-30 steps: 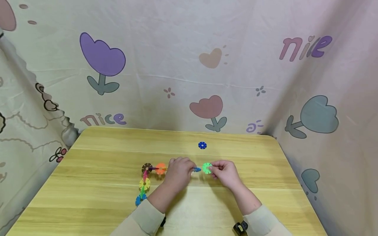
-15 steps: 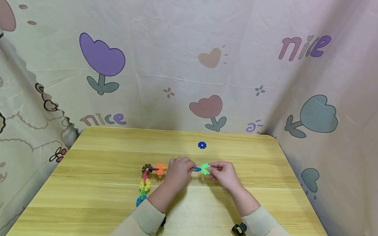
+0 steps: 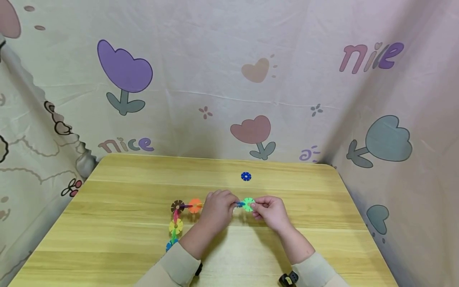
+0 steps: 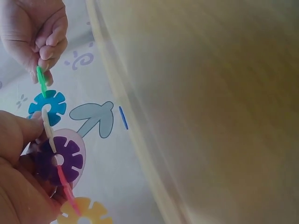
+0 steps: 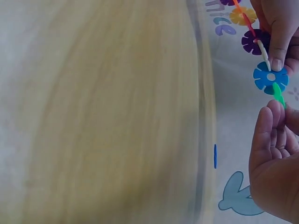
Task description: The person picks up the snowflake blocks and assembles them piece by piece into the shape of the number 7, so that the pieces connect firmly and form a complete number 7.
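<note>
My left hand (image 3: 218, 211) pinches a light blue snowflake disc (image 4: 57, 103) at the right end of a chain of notched plastic discs. With thumb and fingers, my right hand (image 3: 274, 212) pinches a green snowflake disc (image 3: 248, 204). The green disc's edge meets the blue disc's rim; how deep the slots interlock I cannot tell. Beside the blue one, a white disc (image 4: 48, 130), a purple disc (image 4: 70, 156) and a yellow disc (image 4: 88, 210) follow in the left wrist view. My left hand hides part of the chain in the head view.
The chain bends at a dark brown disc (image 3: 177, 207), beside an orange disc (image 3: 195, 206), and runs towards me through a yellow disc. A loose dark blue disc (image 3: 246, 176) lies near the wooden table's (image 3: 305, 187) back edge. A patterned curtain (image 3: 186, 79) hangs behind.
My right hand has moved slightly left with the green disc, closing the gap to the light blue disc. My left hand has stayed nearly still.
</note>
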Demonstrator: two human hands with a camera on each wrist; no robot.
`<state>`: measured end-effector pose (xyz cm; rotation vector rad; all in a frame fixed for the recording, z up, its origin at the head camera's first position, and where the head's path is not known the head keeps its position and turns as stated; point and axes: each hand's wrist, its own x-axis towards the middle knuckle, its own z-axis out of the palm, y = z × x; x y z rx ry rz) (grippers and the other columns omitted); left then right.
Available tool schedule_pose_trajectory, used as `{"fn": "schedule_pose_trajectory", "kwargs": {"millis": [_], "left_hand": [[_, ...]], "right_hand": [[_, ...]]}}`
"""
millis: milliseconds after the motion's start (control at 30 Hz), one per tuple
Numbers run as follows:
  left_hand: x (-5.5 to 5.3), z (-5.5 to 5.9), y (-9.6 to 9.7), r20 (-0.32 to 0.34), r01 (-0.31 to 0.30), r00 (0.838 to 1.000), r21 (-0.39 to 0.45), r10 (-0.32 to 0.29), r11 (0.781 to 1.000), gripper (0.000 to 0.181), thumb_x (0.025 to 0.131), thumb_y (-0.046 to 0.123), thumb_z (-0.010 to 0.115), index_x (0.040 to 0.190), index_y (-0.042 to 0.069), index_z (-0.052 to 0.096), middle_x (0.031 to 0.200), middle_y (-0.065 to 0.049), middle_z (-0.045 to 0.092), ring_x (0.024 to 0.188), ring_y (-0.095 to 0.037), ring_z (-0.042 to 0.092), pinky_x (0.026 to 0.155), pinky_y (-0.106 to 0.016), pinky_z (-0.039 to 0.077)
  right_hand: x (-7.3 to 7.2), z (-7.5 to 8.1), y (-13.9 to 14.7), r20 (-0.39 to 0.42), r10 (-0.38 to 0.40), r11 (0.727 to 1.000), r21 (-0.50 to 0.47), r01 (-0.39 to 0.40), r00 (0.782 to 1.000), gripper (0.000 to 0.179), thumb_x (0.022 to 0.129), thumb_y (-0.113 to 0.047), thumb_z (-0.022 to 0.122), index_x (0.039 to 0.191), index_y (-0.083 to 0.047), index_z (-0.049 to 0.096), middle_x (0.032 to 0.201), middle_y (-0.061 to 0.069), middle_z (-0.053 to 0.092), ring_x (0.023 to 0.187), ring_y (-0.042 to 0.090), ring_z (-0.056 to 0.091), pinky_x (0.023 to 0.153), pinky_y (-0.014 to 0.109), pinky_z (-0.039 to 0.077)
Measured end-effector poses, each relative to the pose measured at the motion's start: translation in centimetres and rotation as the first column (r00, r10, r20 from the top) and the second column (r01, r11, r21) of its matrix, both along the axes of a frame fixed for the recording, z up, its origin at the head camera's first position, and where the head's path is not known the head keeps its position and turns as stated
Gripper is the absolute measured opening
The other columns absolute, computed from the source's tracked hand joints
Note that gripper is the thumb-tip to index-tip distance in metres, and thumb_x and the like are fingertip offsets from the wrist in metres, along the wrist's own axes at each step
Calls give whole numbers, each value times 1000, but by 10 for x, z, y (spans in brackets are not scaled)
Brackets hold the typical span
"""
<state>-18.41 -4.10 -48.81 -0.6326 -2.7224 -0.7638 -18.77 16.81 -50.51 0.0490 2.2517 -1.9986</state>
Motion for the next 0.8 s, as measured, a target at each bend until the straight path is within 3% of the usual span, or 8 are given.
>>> {"fn": "schedule_pose_trajectory", "kwargs": {"millis": [333, 800], "left_hand": [[-1, 1, 1, -55, 56, 997, 89, -51, 994, 6, 94, 5, 78, 96, 11, 79, 95, 0, 73, 89, -20, 66, 82, -37, 58], [0, 2, 4, -75, 79, 995, 143, -69, 987, 8, 96, 3, 76, 97, 10, 78, 96, -1, 72, 94, -21, 67, 84, -36, 59]], "right_hand": [[2, 4, 0, 31, -9, 996, -91, 12, 999, 16, 95, 10, 70, 107, 21, 68, 78, 13, 74, 62, 12, 70, 59, 26, 60], [0, 8, -3, 84, -21, 992, -126, 32, 996, 13, 95, 10, 70, 105, 18, 70, 78, 11, 74, 64, 13, 70, 60, 26, 60]]}}
